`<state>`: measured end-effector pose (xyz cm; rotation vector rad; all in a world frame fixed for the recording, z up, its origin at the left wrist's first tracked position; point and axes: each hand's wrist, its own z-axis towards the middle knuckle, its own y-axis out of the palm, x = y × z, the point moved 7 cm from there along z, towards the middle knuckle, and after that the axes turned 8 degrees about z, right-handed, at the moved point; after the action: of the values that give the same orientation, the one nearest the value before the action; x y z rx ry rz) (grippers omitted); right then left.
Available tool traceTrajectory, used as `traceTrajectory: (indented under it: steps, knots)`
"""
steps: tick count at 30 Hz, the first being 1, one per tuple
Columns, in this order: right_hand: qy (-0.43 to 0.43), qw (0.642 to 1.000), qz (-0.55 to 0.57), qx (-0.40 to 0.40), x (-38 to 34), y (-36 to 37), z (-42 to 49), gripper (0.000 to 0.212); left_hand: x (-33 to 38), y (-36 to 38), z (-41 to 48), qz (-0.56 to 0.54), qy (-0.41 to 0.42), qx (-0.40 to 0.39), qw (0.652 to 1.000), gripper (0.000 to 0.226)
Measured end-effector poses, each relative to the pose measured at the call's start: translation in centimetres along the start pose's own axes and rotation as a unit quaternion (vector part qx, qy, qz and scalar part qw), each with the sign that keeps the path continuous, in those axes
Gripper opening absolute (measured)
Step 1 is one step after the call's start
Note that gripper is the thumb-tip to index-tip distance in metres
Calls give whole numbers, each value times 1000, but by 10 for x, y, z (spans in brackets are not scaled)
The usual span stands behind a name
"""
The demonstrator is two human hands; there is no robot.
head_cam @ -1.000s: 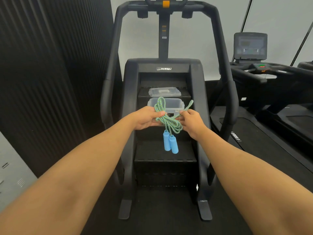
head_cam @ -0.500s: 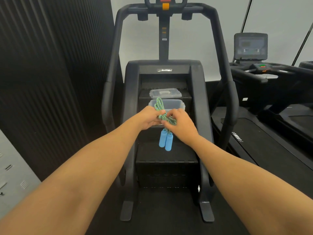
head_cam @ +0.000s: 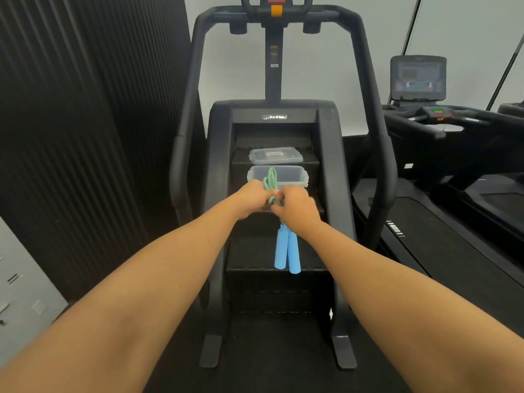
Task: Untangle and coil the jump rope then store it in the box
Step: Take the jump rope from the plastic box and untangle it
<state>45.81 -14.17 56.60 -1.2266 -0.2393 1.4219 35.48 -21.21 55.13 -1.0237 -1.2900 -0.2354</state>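
Note:
A green jump rope (head_cam: 270, 180) is bunched between both hands, a short loop sticking up above them. Its two blue handles (head_cam: 286, 252) hang side by side below my right hand (head_cam: 296, 208), which is closed on the rope bundle. My left hand (head_cam: 252, 198) grips the same bundle from the left, the two hands touching. Just behind the hands, a clear plastic box (head_cam: 295, 175) stands open on a step of the stair machine. Its clear lid (head_cam: 275, 156) lies on the step above.
The black stair climber (head_cam: 276, 117) fills the middle, with side rails at left and right. A treadmill (head_cam: 453, 211) with a screen stands to the right. A dark ribbed wall is at the left, and a grey cabinet (head_cam: 19, 290) at the lower left.
My right hand has moved left to meet the left one, closing over the rope bundle. The loose loops at the right have been gathered in, and the handles hang lower.

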Motion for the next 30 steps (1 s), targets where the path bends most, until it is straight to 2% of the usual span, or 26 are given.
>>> traceTrajectory:
  steps: [2, 4, 7, 9, 11, 16, 18, 25, 27, 30]
  knots:
    - [59, 988, 127, -62, 7, 7, 2, 19, 0, -2, -1, 72, 31, 2, 997, 21]
    - [109, 958, 240, -110, 13, 11, 2, 18, -6, -4, 2, 82, 43, 1, 996, 30]
    - [170, 873, 418, -185, 16, 14, -4, 12, -6, -4, -4, 16, 48, -13, 999, 35]
    - [183, 840, 467, -207, 16, 10, -4, 17, -2, -4, -9, -42, 54, -26, 997, 30]
    - [177, 841, 462, -218, 17, 4, -2, 21, 3, 0, -16, -93, 58, -49, 993, 16]
    - [170, 869, 409, -221, 15, -12, 5, 14, 14, 24, -26, -222, 46, -134, 965, 27]
    - [161, 878, 389, -227, 12, -20, 8, 16, 15, 29, -27, -247, 29, -141, 958, 29]
    - [144, 890, 354, -248, 15, -42, 16, 27, 14, 29, -27, -241, -8, -164, 956, 29]
    - [139, 894, 348, -245, 19, -47, 18, 24, 13, 31, -28, -234, -20, -185, 954, 38]
    - [132, 900, 347, -228, 24, -55, 21, 22, 13, 36, -34, -156, -16, -238, 959, 51]
